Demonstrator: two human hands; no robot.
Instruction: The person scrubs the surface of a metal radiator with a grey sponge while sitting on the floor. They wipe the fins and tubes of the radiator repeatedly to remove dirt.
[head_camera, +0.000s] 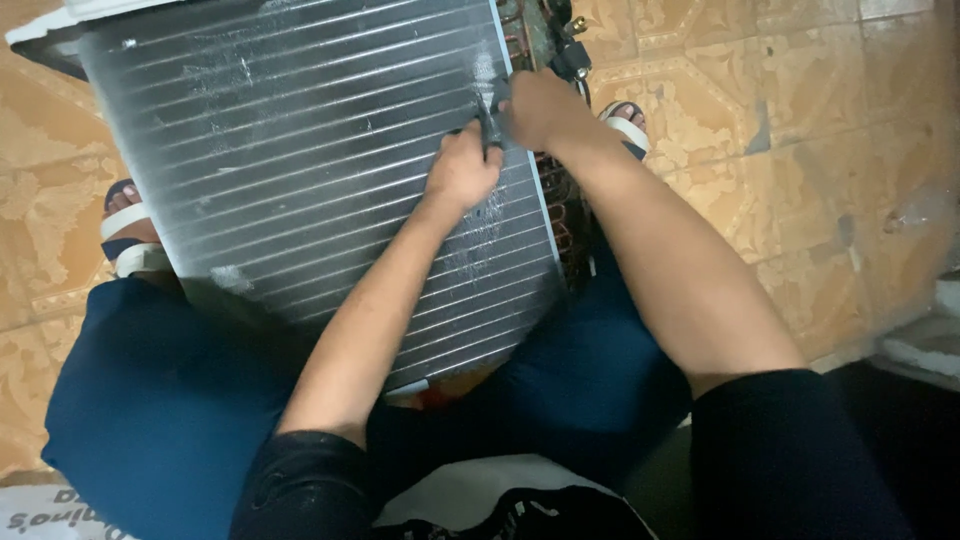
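A grey finned coil panel (300, 150) of an air-conditioner unit leans between my knees, its ribbed face towards me. My left hand (462, 170) is closed and presses on the fins near the panel's right edge. My right hand (538, 108) sits just above it at that edge. Both hands grip a small dark tool (490, 125) held against the fins. Scraped, whitish patches mark the fins below my left hand. Copper tube bends (560, 215) show along the panel's right side, partly hidden by my right forearm.
I sit over the unit in blue trousers, my sandalled feet (125, 225) on either side of it. Patterned tan floor tiles (780, 130) spread to the right. A pale object (930, 345) lies at the right edge.
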